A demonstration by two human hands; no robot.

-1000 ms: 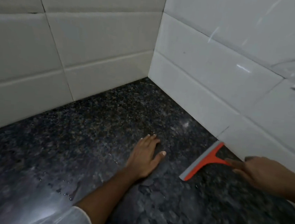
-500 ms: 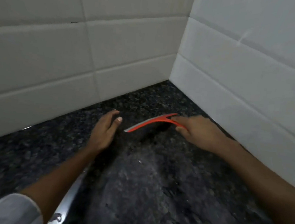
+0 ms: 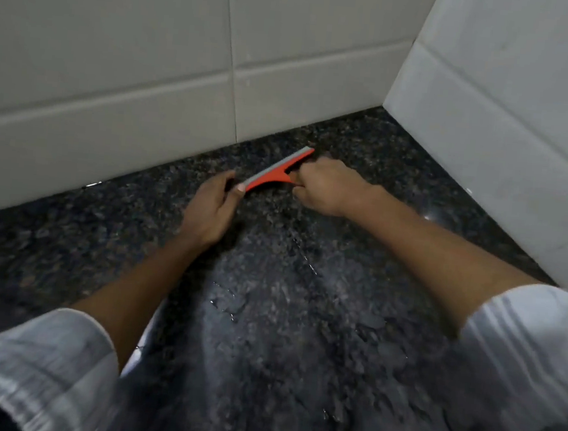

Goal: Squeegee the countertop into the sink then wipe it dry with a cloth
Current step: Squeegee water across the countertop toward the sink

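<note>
Gripping the handle, the right hand (image 3: pixel 326 188) was curled round the orange squeegee (image 3: pixel 276 170), which was held with its grey blade down on the dark speckled countertop (image 3: pixel 299 337), near the tiled back wall (image 3: pixel 151 66). The blade's end farther from the corner was touched by the thumb of the left hand (image 3: pixel 209 208), whose fingers were loosely bent beside the squeegee. Water drops were seen on the countertop, nearer than the squeegee.
</note>
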